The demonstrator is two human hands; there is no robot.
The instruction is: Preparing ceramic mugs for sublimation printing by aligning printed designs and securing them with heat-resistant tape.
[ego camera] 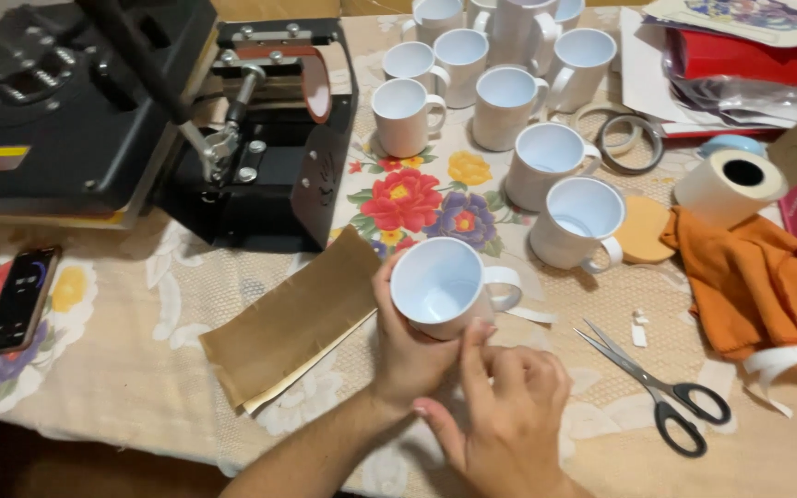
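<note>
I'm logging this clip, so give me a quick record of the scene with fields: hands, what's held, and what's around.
left hand: grips white mug, mouth toward camera
right hand: fingertip pressed on the mug's lower side
beside mug: brown sheet to its left, scissors to its right
behind: cluster of empty white mugs, black mug press
far left: phone
right: orange cloth, tape roll
surface: floral tablecloth

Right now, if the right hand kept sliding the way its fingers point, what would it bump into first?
The right hand points up-left; its fingertips already touch the white mug that the left hand grips.
</note>
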